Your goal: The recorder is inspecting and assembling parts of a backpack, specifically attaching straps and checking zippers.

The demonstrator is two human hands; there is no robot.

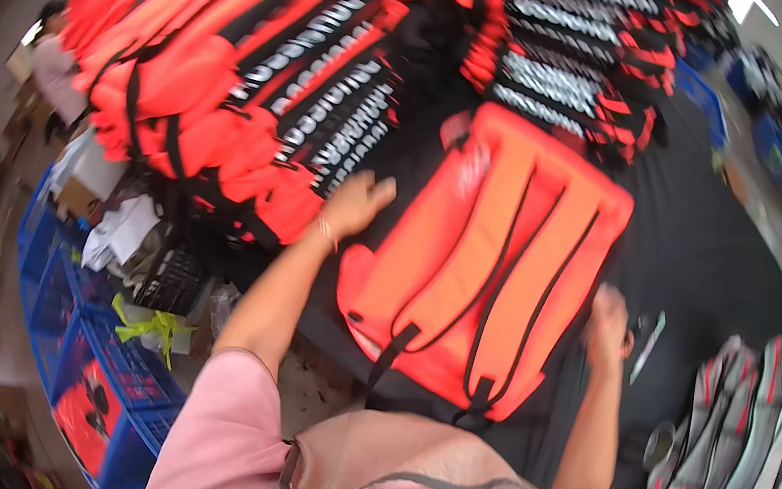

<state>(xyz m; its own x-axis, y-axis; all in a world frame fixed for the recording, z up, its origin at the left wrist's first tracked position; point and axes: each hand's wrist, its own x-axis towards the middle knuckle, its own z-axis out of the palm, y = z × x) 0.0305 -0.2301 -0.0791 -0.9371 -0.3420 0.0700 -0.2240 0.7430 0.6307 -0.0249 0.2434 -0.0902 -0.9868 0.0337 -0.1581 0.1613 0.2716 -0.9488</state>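
An orange backpack (485,259) lies back side up on a black table (713,252), its two shoulder straps with black edging facing me. My left hand (357,201) rests at the backpack's left edge, next to a pile of orange and black bags; its fingers look curled, and whether it grips anything is unclear. My right hand (608,323) is blurred at the backpack's right lower edge, close to a slim pen-like tool (647,346) lying on the table.
Stacks of orange backpacks (208,45) fill the table's left and far side. A pile of grey and white striped bags (745,449) sits at the right. Blue crates (83,340) stand on the floor at the left. Other people work at the far right.
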